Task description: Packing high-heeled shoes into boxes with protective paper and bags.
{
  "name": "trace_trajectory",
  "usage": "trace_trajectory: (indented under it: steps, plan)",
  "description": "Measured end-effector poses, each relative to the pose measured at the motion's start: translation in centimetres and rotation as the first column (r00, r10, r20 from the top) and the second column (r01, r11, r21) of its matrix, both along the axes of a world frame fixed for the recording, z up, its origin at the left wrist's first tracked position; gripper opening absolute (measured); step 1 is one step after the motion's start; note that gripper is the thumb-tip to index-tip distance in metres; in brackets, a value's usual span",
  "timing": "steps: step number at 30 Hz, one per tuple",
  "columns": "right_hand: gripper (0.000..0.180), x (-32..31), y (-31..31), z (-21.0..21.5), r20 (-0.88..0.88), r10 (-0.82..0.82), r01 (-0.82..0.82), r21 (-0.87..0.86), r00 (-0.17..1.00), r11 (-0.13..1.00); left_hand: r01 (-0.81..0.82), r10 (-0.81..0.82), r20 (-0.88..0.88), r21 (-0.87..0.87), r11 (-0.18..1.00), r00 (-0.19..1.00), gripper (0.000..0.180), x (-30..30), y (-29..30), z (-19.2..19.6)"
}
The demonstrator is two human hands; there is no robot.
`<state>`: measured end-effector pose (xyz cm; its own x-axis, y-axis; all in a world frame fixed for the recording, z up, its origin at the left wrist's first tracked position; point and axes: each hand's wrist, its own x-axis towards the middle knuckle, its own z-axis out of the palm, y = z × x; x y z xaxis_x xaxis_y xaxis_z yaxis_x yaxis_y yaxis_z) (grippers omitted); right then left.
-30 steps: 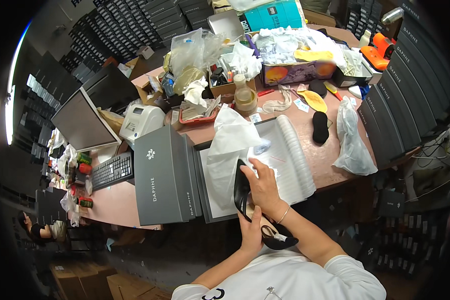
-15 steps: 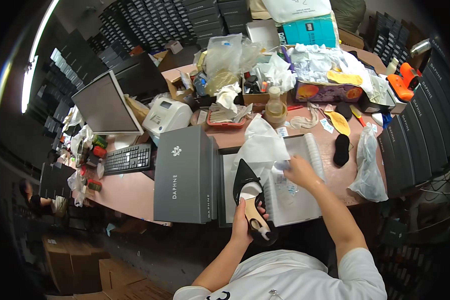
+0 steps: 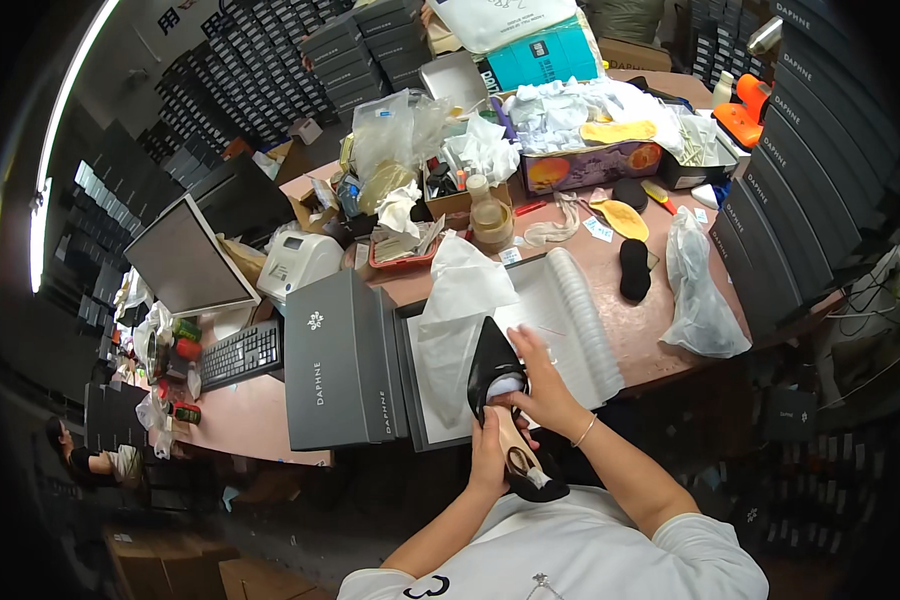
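Observation:
A black pointed slingback shoe (image 3: 492, 357) with a beige insole is held over the near edge of an open shoe box (image 3: 410, 400). My left hand (image 3: 488, 458) is closed around its middle, with the heel end toward me. At the shoe's opening, my right hand (image 3: 548, 392) has its thumb by the white stuffing (image 3: 507, 384) and its fingers along the right side of the toe part. White tissue paper (image 3: 455, 320) drapes over the left of the box. A strip of white wrap (image 3: 582, 325) lines its right side.
A closed grey shoe box (image 3: 335, 370) stands left of the open one, beside a keyboard (image 3: 240, 355). Behind are a glass bottle (image 3: 488, 215) and a red tray (image 3: 405, 248). To the right lie a black pad (image 3: 634, 270) and a plastic bag (image 3: 698, 290), near tall stacked boxes (image 3: 800, 190).
My right hand has come from the box's right side to the shoe and now touches it. The tissue paper lies lower over the box, and the view has shifted.

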<state>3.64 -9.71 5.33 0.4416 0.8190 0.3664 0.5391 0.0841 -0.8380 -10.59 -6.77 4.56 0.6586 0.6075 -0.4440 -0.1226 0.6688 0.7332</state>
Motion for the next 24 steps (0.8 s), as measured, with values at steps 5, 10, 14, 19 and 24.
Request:
trace_trajectory:
  steps: [5, 10, 14, 19, 24]
  plan:
    - [0.088, 1.4, -0.8, -0.1, -0.194, 0.095, -0.096, 0.001, 0.977, 0.995, 0.062, -0.057, 0.035, -0.136, 0.989, 0.998, 0.053, -0.5, -1.3, -0.9]
    - [0.082, 2.8, -0.1, 1.2, -0.160, 0.093, -0.102, -0.047, 0.983, 0.994, 0.042, -0.041, 0.086, -0.016, 0.999, 0.995, 0.058, 1.0, -0.7, 0.5]
    - [0.086, 10.4, -4.5, 2.7, 0.139, -0.068, 0.081, -0.096, 0.988, 0.992, -0.018, 0.020, -0.046, 0.031, 0.999, 0.999, 0.052, 1.4, 7.5, 0.9]
    - [0.069, 25.0, -16.2, -4.4, 0.672, -0.466, 0.811, -0.394, 0.576, 0.434, -0.265, 0.449, -0.011, 0.794, 0.547, 0.893, 0.046, 0.9, 10.2, 2.0]
    - [0.043, 26.1, -18.8, -9.8, 0.404, -0.563, 0.675, -0.593, 0.721, 0.439, -0.038, 0.036, 0.021, 0.823, 0.567, 0.999, 0.034, 3.2, 4.6, 3.0]
